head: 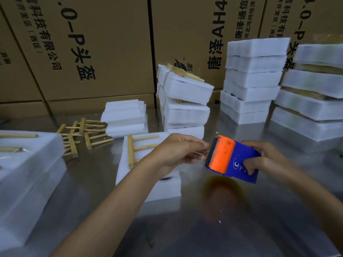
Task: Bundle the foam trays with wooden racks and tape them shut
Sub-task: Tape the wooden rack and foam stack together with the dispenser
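Head view shows your right hand [265, 160] gripping the blue-and-orange tape dispenser [232, 160] above the steel table [241, 219], while your left hand [178, 153] pinches the clear tape [202, 154] at its toothed blade. Just behind your left hand a foam tray [148, 182] lies flat with a wooden rack [137, 147] on top. Farther back sit loose racks [83, 134], a leaning taped bundle stack [183, 101], taller foam stacks [252, 80] and cardboard boxes [92, 43].
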The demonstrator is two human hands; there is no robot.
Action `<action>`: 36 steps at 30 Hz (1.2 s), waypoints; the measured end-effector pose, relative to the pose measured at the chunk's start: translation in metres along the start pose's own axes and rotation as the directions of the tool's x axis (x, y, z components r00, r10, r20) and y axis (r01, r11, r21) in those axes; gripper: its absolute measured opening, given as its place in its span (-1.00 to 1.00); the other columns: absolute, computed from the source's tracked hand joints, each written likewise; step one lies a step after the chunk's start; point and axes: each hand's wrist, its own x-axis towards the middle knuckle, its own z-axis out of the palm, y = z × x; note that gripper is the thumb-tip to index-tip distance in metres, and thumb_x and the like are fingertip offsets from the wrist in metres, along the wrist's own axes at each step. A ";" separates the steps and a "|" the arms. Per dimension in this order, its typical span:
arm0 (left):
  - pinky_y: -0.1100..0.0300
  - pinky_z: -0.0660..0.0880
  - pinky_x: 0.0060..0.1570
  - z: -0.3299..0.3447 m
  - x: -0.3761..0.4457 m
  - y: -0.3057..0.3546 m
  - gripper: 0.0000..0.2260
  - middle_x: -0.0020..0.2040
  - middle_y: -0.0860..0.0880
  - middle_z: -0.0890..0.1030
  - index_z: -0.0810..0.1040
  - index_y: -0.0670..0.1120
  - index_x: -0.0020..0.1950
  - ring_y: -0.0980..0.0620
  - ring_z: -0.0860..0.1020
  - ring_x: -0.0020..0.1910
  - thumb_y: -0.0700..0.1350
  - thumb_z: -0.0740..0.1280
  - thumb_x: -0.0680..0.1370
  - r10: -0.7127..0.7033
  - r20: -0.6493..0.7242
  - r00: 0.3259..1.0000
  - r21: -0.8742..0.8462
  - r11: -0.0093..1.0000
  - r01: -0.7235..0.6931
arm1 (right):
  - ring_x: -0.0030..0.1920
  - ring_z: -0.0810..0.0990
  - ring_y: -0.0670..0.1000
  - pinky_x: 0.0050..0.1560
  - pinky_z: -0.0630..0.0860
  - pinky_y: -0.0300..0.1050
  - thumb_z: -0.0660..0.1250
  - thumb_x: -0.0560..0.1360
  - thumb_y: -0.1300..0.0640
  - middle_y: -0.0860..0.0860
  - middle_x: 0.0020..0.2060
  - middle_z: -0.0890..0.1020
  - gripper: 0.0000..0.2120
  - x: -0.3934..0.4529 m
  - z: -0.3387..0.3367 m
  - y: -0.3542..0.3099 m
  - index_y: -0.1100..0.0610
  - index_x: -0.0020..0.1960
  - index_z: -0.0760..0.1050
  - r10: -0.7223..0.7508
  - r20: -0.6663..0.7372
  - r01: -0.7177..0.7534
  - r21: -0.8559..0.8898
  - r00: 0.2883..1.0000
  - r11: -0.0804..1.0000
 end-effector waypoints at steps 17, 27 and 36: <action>0.26 0.35 -0.35 -0.037 -0.007 0.025 -0.81 -0.28 0.04 0.53 0.51 -0.05 -0.23 0.07 0.49 -0.25 -0.14 0.32 0.59 0.259 -0.552 0.792 0.239 0.960 -0.147 | -0.20 0.63 0.20 -0.14 0.48 0.03 0.09 0.56 -0.33 0.24 -0.24 0.65 -0.32 0.075 0.054 -0.065 0.32 -0.10 0.54 0.000 -0.173 -0.018 -0.101 0.985 0.995; 0.24 0.45 -0.19 -0.119 -0.021 0.026 -0.82 -0.26 0.07 0.54 0.55 -0.04 -0.22 0.09 0.48 -0.27 -0.13 0.35 0.59 0.299 -0.706 0.642 0.316 0.944 -0.092 | -0.15 0.62 0.17 -0.09 0.47 0.02 0.07 0.51 -0.39 0.20 -0.16 0.64 -0.37 0.099 0.036 -0.065 0.17 -0.05 0.56 0.015 -0.061 -0.030 -0.255 0.998 0.967; 0.19 0.41 -0.31 -0.183 -0.068 -0.046 -0.83 -0.31 -0.09 0.53 0.54 -0.12 -0.14 -0.01 0.45 -0.34 -0.10 0.30 0.61 0.122 -0.845 0.521 0.200 0.975 0.095 | -0.21 0.60 0.07 -0.24 0.37 -0.07 0.13 0.50 -0.41 0.11 -0.23 0.62 -0.57 0.097 -0.012 -0.028 -0.17 -0.22 0.61 0.116 -0.008 -0.104 -0.517 0.993 0.849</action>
